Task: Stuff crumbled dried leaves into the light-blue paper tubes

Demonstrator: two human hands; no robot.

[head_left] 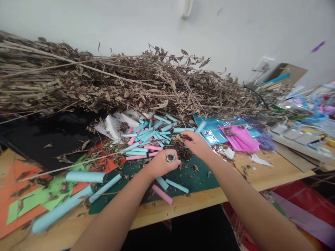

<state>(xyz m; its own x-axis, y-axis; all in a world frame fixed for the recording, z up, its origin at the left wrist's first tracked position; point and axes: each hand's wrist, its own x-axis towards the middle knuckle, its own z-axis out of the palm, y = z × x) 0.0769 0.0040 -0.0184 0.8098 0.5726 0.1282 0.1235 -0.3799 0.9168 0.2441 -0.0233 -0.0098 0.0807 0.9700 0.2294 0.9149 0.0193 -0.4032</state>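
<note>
My left hand is wrapped round a paper tube held upright, its round open end facing up with dark bits inside. Just to the right, my right hand has its fingers curled together at a small heap of crumbled dried leaves, and the fingertips are partly hidden among them. Behind and left of my hands lies a pile of thin blue and pink paper tubes. A pink tube and a blue tube rest below my left hand on a dark green sheet.
A large bundle of dried leafy stalks stretches along the wall. Thicker blue tubes lie at the left over orange and green paper. On the right are a pink packet, a blue plastic packet and a power strip.
</note>
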